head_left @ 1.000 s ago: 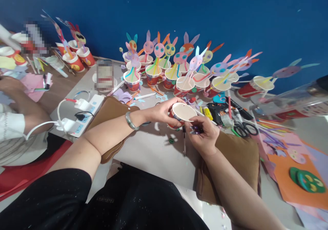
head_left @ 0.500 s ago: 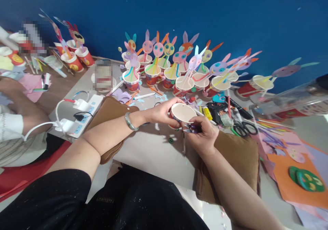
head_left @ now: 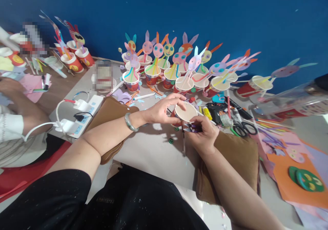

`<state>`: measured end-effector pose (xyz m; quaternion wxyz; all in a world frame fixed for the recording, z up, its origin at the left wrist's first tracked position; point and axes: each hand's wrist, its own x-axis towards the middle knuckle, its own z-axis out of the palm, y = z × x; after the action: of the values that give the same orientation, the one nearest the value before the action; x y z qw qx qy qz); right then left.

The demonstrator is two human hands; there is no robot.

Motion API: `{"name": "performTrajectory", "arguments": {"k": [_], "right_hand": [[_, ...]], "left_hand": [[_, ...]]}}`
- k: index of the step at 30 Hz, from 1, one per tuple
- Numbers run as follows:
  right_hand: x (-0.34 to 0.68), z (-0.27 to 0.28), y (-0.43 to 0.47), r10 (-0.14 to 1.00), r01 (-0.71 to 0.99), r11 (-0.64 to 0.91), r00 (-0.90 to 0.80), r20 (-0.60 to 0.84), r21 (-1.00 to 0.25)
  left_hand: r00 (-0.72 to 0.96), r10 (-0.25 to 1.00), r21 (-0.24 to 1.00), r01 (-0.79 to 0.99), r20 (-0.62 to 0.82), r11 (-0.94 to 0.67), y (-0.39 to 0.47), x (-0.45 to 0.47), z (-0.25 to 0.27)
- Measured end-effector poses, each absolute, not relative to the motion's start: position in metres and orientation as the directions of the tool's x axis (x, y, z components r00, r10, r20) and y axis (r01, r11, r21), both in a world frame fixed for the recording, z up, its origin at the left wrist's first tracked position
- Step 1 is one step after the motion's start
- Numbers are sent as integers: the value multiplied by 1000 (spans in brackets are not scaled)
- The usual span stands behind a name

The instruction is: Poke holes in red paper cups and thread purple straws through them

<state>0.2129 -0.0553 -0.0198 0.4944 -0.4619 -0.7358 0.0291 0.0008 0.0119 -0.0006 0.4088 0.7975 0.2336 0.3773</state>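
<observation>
A white-lined red paper cup [head_left: 186, 112] is held over the table between my two hands. My left hand [head_left: 164, 111] is curled loosely about its left side, thumb low against the wall and spread fingers over the far rim. My right hand [head_left: 203, 134] pinches the near right rim and also grips small scissors [head_left: 191, 127] with dark purple handles and short shiny blades, partly covered by the fingers. On the table below the cup lies a small green paper disc [head_left: 171, 141].
Several cups with paper rabbit heads [head_left: 158, 49] line the blue wall. Black-handled scissors [head_left: 244, 129], markers and a tape roll crowd the right. Brown cushions [head_left: 230, 165] lie under both forearms. A power strip [head_left: 87, 115] and a co-worker's arm [head_left: 28, 103] are at left.
My left fingers have lifted and spread over the cup's far rim. The cup has shifted slightly right. More of the scissors' blades shows in my right hand, which has barely moved.
</observation>
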Motion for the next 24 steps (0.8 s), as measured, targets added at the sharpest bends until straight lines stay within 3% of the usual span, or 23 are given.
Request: {"name": "performTrajectory", "arguments": {"k": [15,24], "right_hand": [[214,-27,-53,702,594,602,-75,709,-533],[207,-22,-55,830,440,480,51,555,-759]], "left_hand": [[636,591,707,99,496,-700,6,2,3],[567,684,777,116,460,-618,10,2,0]]}}
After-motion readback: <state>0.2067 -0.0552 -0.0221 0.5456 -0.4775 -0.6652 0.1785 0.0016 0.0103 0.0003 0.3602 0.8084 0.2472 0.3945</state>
